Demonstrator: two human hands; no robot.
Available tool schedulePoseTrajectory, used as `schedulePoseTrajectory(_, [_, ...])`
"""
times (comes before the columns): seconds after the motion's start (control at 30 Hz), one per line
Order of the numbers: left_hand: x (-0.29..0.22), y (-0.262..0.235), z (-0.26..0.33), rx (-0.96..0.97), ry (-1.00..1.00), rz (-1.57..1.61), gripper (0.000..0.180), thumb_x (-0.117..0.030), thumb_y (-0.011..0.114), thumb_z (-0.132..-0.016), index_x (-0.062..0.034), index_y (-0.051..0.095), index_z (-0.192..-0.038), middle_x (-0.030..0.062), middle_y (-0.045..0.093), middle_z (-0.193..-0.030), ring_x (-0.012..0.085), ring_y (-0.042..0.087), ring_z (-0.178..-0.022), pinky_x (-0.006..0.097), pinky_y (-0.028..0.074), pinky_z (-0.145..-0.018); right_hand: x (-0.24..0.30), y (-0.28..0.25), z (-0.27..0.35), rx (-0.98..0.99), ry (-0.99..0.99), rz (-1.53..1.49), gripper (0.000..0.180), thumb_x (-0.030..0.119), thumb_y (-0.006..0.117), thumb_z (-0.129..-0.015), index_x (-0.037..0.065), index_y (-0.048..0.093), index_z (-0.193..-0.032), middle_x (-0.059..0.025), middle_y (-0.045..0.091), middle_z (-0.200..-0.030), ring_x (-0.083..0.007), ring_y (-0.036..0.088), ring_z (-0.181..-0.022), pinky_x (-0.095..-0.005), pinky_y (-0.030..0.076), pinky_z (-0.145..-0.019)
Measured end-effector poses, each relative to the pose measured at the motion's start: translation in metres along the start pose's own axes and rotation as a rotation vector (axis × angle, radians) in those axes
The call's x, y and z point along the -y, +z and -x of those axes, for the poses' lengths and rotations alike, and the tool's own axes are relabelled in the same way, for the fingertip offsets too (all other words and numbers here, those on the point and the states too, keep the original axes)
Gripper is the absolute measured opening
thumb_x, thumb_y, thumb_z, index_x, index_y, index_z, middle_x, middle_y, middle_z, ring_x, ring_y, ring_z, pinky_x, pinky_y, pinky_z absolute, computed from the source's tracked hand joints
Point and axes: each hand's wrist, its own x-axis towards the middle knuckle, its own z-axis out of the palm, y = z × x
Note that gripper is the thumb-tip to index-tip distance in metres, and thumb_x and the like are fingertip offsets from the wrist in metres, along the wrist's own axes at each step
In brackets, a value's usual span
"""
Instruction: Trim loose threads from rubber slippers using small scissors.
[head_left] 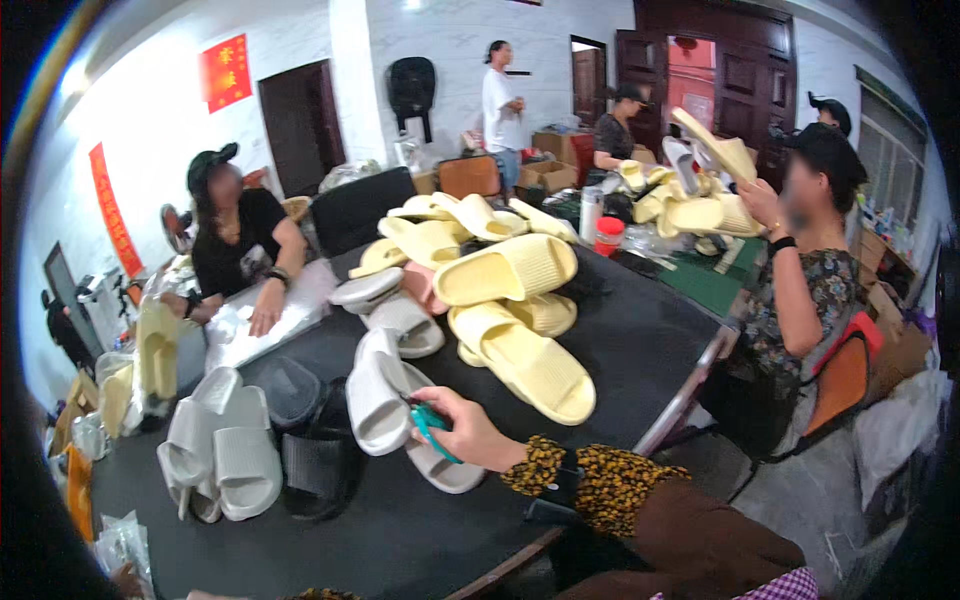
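Right hand (468, 430): reaching in from the lower right, fingers curled round a teal tool (434, 436).
Left sleeve (322, 594): a sliver at the lower edge; cannot tell its hand's grip.
Grey slippers (380, 395): at the tool's tip, one propped over another.
Table (370, 550): bare toward the near edge and right edge.
Obstacles: black slippers (318, 465) left, yellow slippers (510, 270) piled beyond.
Co-workers: seated left (240, 225) and right (800, 250).
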Motion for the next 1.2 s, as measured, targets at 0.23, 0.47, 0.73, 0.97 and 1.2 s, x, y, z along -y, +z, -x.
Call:
schedulePoseTrajectory(0.23, [0.067, 0.022, -0.033, -0.164, 0.239, -0.378, 0.017, -0.024, 0.046, -0.095, -0.0099, 0.054, -0.1, 0.007, 0.055, -0.078, 0.0181, 0.054, -0.069, 0.034, 0.046, -0.071, 0.012, -0.002, 0.0, 0.002, 0.038, 0.013, 0.044, 0.004, 0.067, -0.078, 0.0, 0.048, -0.117, -0.0036, 0.059, -0.094, -0.0069, 0.054, -0.083, -0.023, 0.046, -0.076])
schedulePoseTrajectory(0.47, [0.07, 0.007, -0.018, 0.027, 0.211, -0.317, 0.042, -0.049, 0.05, -0.089, -0.0198, 0.058, -0.118, 0.0101, 0.055, -0.096, 0.0213, 0.05, -0.086, 0.04, 0.043, -0.081, 0.005, 0.0, -0.007, 0.019, 0.188, -0.178, 0.04, -0.003, 0.058, -0.081, -0.003, 0.044, -0.119, -0.0066, 0.057, -0.094, -0.0099, 0.055, -0.085, -0.024, 0.046, -0.076])
schedulePoseTrajectory(0.73, [0.078, 0.006, 0.002, 0.005, 0.146, -0.279, 0.04, -0.045, 0.05, -0.088, -0.0176, 0.058, -0.116, 0.0096, 0.055, -0.094, 0.0203, 0.05, -0.083, 0.038, 0.043, -0.078, 0.012, 0.007, -0.004, 0.028, 0.273, -0.157, 0.044, -0.002, 0.06, -0.082, -0.005, 0.041, -0.121, -0.0061, 0.057, -0.091, -0.0091, 0.056, -0.082, -0.0218, 0.046, -0.075])
schedulePoseTrajectory(0.97, [0.095, -0.001, 0.006, 0.004, 0.131, -0.203, 0.038, -0.041, 0.051, -0.088, -0.0157, 0.057, -0.115, 0.0091, 0.056, -0.092, 0.0194, 0.051, -0.081, 0.037, 0.043, -0.076, 0.009, 0.001, -0.003, 0.0, 0.302, -0.146, 0.045, -0.005, 0.058, -0.081, -0.004, 0.041, -0.122, -0.0052, 0.056, -0.091, -0.0087, 0.055, -0.082, -0.0216, 0.046, -0.075])
schedulePoseTrajectory(1.2, [0.098, -0.006, 0.004, -0.022, 0.118, -0.187, 0.036, -0.038, 0.052, -0.087, -0.0137, 0.057, -0.113, 0.0086, 0.056, -0.09, 0.0185, 0.051, -0.079, 0.035, 0.043, -0.074, 0.011, 0.002, -0.002, -0.001, 0.272, -0.156, 0.044, -0.004, 0.057, -0.082, -0.003, 0.041, -0.123, -0.0038, 0.056, -0.093, -0.0066, 0.053, -0.079, -0.0182, 0.044, -0.07])
